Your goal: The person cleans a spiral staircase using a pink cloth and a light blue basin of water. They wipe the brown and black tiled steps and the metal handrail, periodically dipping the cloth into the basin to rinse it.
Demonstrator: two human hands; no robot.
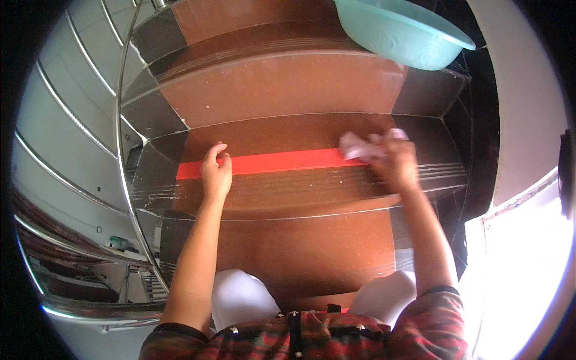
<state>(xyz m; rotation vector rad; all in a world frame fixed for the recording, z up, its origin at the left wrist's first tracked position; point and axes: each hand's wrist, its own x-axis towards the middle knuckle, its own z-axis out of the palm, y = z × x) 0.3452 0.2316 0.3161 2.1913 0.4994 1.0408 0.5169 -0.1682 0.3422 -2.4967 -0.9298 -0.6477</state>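
Observation:
My right hand (pixel 398 164) grips a bunched pale pink cloth (pixel 357 147), blurred by motion, over the right end of a red strip (pixel 279 161). The strip runs across a brown tiled stair tread (pixel 288 130) in front of me. Near the strip's left end is my left hand (pixel 218 168), its thumb and fingers apart and nothing held. Whether the left hand touches the strip or hovers over it, I cannot tell. The cloth hides the strip's right end.
A light green plastic basin (pixel 405 33) stands on the step above, at the right. A metal stair railing (pixel 120 135) curves along the left. At the right is a pale wall (pixel 526 99), with a bright opening (pixel 517 265) below it. Grooves line the tread's front edge.

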